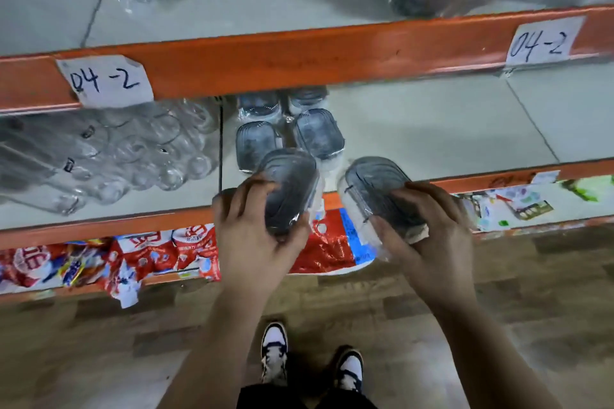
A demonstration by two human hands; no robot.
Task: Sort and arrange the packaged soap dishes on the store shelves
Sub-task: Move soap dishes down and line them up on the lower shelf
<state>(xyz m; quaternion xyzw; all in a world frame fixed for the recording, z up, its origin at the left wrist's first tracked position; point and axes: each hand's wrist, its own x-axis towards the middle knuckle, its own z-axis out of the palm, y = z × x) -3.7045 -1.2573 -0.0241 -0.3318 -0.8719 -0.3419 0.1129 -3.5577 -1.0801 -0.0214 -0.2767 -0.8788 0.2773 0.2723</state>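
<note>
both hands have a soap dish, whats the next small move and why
Probably the left hand should lower its packaged soap dish onto the shelf in front of the left column of dishes: it hovers just over that front spot, while the right hand holds a second dish.

An upper beam (299, 56) of orange steel fronts a store rack with pale grey shelf boards (432, 129). 2 handwritten paper labels reading "04-2" are taped to it, a left label (104, 80) and a right label (541, 43). A brown wood-pattern floor (99, 342) runs below under dim, even light.
</note>
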